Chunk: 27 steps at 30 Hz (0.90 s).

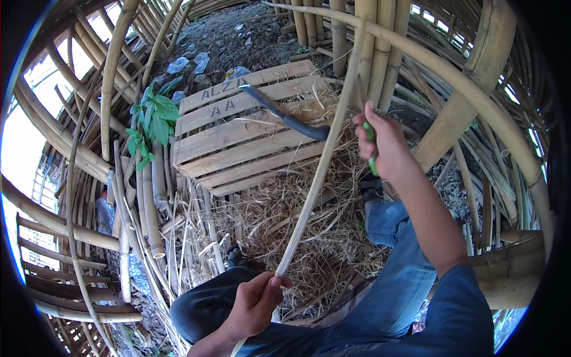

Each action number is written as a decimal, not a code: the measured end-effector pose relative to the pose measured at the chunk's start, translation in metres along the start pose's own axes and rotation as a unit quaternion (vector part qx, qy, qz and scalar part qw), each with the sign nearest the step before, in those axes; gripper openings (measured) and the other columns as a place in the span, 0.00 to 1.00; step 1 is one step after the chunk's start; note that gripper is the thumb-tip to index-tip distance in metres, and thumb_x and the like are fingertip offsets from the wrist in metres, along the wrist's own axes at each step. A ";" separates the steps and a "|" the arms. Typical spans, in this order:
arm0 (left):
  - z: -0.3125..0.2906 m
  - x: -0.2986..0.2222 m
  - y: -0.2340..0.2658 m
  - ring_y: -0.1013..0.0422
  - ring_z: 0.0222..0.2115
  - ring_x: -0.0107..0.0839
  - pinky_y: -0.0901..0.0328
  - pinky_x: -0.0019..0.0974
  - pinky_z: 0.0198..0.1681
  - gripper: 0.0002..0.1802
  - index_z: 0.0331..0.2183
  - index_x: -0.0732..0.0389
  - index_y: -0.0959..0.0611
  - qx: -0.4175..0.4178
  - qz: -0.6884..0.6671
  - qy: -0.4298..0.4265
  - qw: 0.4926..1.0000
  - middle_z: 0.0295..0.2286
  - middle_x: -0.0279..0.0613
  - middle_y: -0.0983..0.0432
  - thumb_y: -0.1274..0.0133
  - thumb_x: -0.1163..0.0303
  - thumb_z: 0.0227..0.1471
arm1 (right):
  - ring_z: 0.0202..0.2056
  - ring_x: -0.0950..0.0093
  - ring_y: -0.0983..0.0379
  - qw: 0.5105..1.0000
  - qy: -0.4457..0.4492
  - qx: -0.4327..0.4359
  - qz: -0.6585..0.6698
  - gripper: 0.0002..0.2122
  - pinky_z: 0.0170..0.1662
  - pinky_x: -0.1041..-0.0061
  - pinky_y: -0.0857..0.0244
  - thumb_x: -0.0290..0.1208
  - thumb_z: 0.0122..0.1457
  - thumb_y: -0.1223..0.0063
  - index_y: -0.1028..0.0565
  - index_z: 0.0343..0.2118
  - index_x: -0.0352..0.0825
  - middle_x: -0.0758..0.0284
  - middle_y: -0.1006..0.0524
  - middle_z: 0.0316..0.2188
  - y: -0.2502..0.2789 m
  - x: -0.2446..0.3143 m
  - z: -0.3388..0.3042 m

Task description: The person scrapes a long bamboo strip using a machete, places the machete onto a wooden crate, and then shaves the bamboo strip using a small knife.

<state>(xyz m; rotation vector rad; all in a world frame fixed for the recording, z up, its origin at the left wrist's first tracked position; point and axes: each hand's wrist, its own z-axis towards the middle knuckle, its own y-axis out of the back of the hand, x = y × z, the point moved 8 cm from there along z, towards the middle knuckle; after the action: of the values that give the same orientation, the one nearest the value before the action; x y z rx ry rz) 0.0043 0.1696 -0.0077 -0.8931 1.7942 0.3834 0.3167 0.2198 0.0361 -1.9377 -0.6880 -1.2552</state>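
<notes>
Left hand (256,304) pinches one strip (308,205); right hand (385,141) (raised) clasps one green-handled knife (370,132).

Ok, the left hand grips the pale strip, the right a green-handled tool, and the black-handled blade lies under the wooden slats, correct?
Not quite: the head view shows the black-handled blade lying on top of the wooden slats, not under them.

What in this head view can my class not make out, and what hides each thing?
All in the head view:
- Blade: blurred, so its edge is unclear.
- Green handle: partly covered by the right grip.
- Pale strip: one stretch is covered by the left grip; the lower end is cut off by the bottom edge.
- Whatever lies under the shavings: hidden by the pile.
</notes>
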 end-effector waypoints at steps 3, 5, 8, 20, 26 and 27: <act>-0.001 -0.001 -0.002 0.50 0.13 0.14 0.55 0.22 0.15 0.17 0.34 0.70 0.26 0.020 0.053 -0.015 0.998 0.13 0.26 0.43 0.63 0.65 0.62 | 0.11 0.87 0.48 0.995 0.021 0.071 0.070 0.17 0.14 0.86 0.54 0.46 0.58 0.52 0.30 0.32 0.32 0.76 0.39 0.13 -0.021 -0.008 -0.015; 0.003 -0.003 -0.008 0.50 0.14 0.14 0.53 0.22 0.17 0.17 0.35 0.70 0.26 0.026 0.073 -0.029 0.997 0.14 0.27 0.42 0.63 0.65 0.61 | 0.11 0.87 0.47 0.985 0.056 0.127 0.103 0.14 0.14 0.85 0.55 0.42 0.56 0.46 0.29 0.30 0.34 0.77 0.39 0.13 -0.032 -0.002 -0.021; 0.006 0.001 -0.008 0.44 0.17 0.18 0.47 0.23 0.21 0.19 0.38 0.69 0.27 0.054 0.075 -0.014 0.996 0.17 0.31 0.37 0.63 0.62 0.61 | 0.11 0.86 0.47 0.981 0.008 0.108 0.161 0.13 0.14 0.84 0.54 0.40 0.55 0.45 0.30 0.28 0.35 0.77 0.39 0.13 -0.030 -0.017 -0.016; 0.034 -0.018 -0.010 0.51 0.14 0.18 0.53 0.24 0.17 0.19 0.41 0.70 0.29 0.100 -0.207 0.054 0.972 0.17 0.32 0.42 0.64 0.64 0.61 | 0.15 0.83 0.45 0.976 -0.050 0.063 0.202 0.15 0.20 0.80 0.47 0.43 0.63 0.62 0.31 0.30 0.35 0.74 0.39 0.14 -0.048 -0.052 -0.040; 0.034 -0.022 -0.005 0.50 0.14 0.17 0.52 0.23 0.17 0.16 0.39 0.68 0.28 0.090 -0.259 0.041 0.961 0.18 0.33 0.38 0.63 0.64 0.61 | 0.18 0.84 0.37 0.937 0.042 0.340 -0.077 0.13 0.21 0.82 0.44 0.33 0.64 0.63 0.28 0.27 0.33 0.69 0.29 0.19 -0.090 -0.048 -0.083; 0.034 -0.021 -0.005 0.50 0.14 0.17 0.52 0.23 0.17 0.16 0.39 0.68 0.28 0.091 -0.259 0.043 0.961 0.18 0.33 0.38 0.63 0.64 0.61 | 0.17 0.85 0.39 0.903 -0.045 0.412 -0.108 0.13 0.20 0.84 0.46 0.34 0.64 0.62 0.28 0.27 0.33 0.70 0.29 0.18 -0.097 -0.064 -0.097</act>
<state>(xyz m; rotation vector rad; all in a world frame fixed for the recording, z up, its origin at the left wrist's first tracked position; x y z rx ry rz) 0.0345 0.1959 -0.0022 -1.2129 1.5658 -0.1574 0.1677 0.1976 0.0300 -1.2301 -1.2663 -0.7857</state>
